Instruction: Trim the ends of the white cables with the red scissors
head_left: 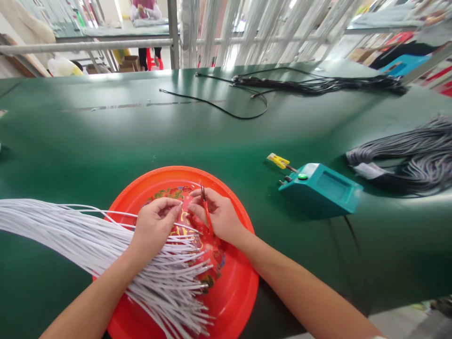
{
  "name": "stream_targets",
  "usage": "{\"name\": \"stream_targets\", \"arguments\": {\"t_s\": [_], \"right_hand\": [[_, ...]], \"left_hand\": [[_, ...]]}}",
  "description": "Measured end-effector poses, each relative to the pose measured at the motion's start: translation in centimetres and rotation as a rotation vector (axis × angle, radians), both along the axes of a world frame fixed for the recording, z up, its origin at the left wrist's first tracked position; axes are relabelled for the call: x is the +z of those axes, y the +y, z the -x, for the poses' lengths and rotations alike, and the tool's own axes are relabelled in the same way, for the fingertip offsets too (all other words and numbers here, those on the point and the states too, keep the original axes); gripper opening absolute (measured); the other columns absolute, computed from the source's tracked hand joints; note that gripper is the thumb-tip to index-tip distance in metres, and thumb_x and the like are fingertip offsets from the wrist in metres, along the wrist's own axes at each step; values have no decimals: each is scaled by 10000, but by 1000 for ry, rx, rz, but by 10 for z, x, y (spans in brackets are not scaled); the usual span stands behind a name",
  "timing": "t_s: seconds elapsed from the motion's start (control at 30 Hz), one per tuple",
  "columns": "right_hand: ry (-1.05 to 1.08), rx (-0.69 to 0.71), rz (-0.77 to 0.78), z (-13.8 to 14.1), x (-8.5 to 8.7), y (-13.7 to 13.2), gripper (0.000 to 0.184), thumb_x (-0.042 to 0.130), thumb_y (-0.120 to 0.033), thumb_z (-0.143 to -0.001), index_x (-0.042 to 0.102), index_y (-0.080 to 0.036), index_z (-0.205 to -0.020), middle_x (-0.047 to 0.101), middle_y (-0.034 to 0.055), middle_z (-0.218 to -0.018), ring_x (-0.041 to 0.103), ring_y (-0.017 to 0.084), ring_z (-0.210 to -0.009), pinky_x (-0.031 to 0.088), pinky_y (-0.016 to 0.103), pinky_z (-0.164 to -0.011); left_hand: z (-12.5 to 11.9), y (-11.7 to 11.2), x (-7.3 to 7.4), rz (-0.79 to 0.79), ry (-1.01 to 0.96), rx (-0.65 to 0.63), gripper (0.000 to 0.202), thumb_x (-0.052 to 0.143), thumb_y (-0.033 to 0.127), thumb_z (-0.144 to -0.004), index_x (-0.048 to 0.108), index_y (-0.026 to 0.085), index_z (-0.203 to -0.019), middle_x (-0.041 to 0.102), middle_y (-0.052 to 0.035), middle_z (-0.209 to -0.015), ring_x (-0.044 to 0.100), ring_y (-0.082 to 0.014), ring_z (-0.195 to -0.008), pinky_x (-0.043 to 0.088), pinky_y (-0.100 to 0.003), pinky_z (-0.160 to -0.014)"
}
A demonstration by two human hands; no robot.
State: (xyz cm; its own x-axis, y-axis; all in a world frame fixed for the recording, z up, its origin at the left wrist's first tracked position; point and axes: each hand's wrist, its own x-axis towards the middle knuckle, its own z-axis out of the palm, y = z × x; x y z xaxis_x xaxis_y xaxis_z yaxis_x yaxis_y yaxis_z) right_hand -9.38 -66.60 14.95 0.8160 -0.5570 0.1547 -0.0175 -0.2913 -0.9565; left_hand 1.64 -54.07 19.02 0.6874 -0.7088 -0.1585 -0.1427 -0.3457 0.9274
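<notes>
Left hand (152,228) has its thumb and forefinger closed on the tip of one white cable (122,213), above the middle of the tray. Just beside it, the right hand (221,215) is curled around a slim red-handled tool (208,219), its dark pointed end sticking up past the fingers; whether the right fingertips touch the cable tip is too small to tell. Beneath the left hand and forearm, a thick bundle of white cables (67,230) comes in from the left edge and fans out over the tray, the metal-tipped ends pointing right.

Under them is a round red plastic tray (242,287) with a printed floral pattern, resting on a green tabletop (106,136). Right of the tray stands a teal device (319,190) with a green button (302,177) and a yellow clip-like piece (279,161) at its near-left end. Farther right lies a looped bundle of grey cables (406,155). Toward the far edge, black cables (318,84) lie stretched across the table, one curving out leftward. Beyond, pale strands (254,35) hang by a metal rail (88,46), and a person (146,10) is at another table.
</notes>
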Motion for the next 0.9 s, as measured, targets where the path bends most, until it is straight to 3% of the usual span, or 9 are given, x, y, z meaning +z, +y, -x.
{"name": "stream_targets", "arguments": {"t_s": [0.1,0.2,0.5,0.9], "right_hand": [[-118,6,-185,-3,0,3,251,617,-318,-768,568,-205,-987,671,38,-914,635,138,-819,528,299,-745],[-180,2,-260,-6,5,7,260,648,-291,-736,579,-204,-971,667,42,-928,633,142,-851,536,292,-738],[-109,-61,-149,-5,7,7,197,592,-194,-741,601,-189,-938,668,32,-882,620,124,-755,527,284,-706],[-191,-17,-313,-5,13,7,229,651,-233,-722,583,-192,-937,653,20,-863,627,122,-795,527,271,-741]], "left_hand": [[0,1,-3,-13,5,-29,249,620,388,-745,654,147,-798,652,-27,-742,570,-127,-651,450,-211,-602],[1,1,-5,-46,-30,-55,234,614,383,-756,651,158,-811,652,-22,-761,567,-122,-657,441,-208,-604],[3,1,-4,-64,-115,-41,243,569,408,-782,625,171,-783,618,-16,-728,549,-129,-657,437,-231,-621],[3,1,-2,-68,-237,-59,177,558,346,-793,637,188,-786,629,5,-768,549,-117,-678,424,-234,-641]]}}
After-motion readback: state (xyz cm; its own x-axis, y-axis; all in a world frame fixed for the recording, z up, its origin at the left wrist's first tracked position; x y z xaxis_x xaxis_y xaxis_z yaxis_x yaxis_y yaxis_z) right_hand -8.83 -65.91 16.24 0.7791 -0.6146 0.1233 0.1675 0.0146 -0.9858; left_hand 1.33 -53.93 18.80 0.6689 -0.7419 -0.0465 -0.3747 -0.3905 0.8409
